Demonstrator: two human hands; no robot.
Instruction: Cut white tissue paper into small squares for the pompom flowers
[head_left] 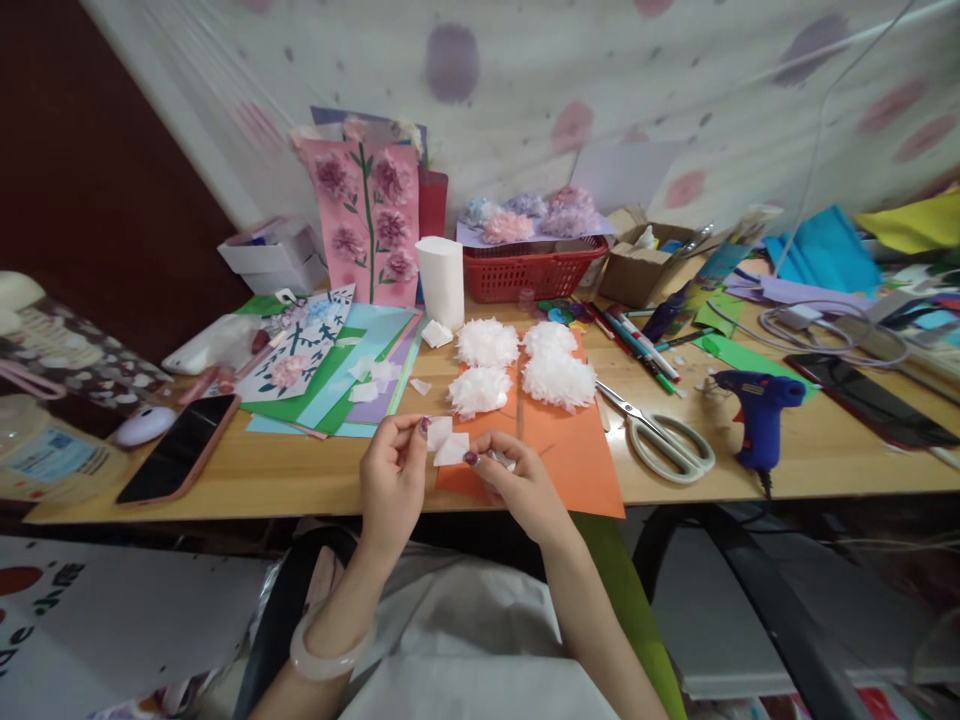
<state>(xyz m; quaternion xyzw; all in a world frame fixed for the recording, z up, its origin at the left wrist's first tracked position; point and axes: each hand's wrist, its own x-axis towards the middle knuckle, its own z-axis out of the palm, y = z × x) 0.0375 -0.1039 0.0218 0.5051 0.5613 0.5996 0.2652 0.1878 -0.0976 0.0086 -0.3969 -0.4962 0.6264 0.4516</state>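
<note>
Between my two hands are small pieces of white tissue paper (pixel 452 449). My left hand (pixel 394 478) pinches one piece between thumb and finger. My right hand (pixel 517 482) pinches another piece, with a bit of white showing under its fingers. Both hands are at the table's front edge, the right one over the lower left of an orange sheet of card (pixel 574 465). Fluffy white paper flowers (pixel 557 380) sit on the card's upper part and its left side. A dark line runs down the card's middle.
To the right lie scissors (pixel 664 440), a blue glue gun (pixel 756 415) and a phone (pixel 874 398). On the left are coloured paper sheets (pixel 330 375) and another phone (pixel 180 448). Behind stand a white paper roll (pixel 441 280), a red basket (pixel 529 275) and pink flower card (pixel 367 225).
</note>
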